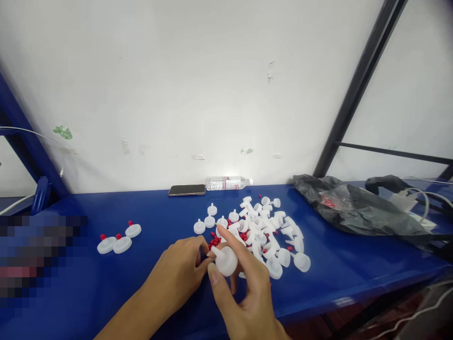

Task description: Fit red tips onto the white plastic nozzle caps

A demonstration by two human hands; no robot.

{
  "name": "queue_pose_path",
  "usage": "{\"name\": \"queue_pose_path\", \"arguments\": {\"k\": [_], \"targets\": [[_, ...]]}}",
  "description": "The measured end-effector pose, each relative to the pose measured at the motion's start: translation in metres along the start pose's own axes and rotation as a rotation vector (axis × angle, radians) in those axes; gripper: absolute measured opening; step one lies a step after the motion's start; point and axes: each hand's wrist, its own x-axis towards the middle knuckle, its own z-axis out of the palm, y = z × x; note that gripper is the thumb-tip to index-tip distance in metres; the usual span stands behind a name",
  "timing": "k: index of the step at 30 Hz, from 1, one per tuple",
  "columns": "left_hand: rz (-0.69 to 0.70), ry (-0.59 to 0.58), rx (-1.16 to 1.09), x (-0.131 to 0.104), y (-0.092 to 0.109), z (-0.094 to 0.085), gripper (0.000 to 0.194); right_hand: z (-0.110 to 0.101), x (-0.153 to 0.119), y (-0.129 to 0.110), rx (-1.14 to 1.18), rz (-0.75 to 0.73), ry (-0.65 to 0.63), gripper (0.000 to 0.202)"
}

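Observation:
My right hand (247,288) grips a white plastic nozzle cap (226,262) between thumb and fingers, its thin spout pointing left. Close against that spout is my left hand (184,262), thumb and fingertips pinched together; whatever they hold is hidden. Just beyond both hands spreads a pile of white nozzle caps (272,224), lying at many angles. Small red tips (213,241) are heaped by my fingers, and more are scattered among the white pieces. Apart on the left stand three white caps with red tips on their spouts (122,243).
A phone (187,190) and a clear bottle (228,183) lie along the wall at the back of the blue table (155,212). On the right is a dark plastic bag (354,208) by a black metal post (354,94). Blue frame bars (24,137) rise at left.

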Motion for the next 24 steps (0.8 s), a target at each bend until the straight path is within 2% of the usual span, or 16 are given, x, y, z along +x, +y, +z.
{"name": "queue_pose_path", "arguments": {"k": [9,14,20,24], "targets": [[0.017,0.003,0.011,0.004,0.001,-0.001,0.011,0.002,-0.001,-0.002,0.025,0.034,0.029,0.028],[0.008,0.016,0.048,0.003,0.000,0.001,0.016,0.000,0.000,-0.003,0.051,0.038,0.002,0.026],[0.003,0.033,0.196,-0.008,-0.002,0.000,0.021,0.000,-0.001,-0.002,0.086,0.049,-0.041,0.026],[0.011,0.053,0.165,-0.007,-0.007,0.003,0.020,0.000,0.000,-0.001,0.075,0.050,-0.050,0.032]]}}
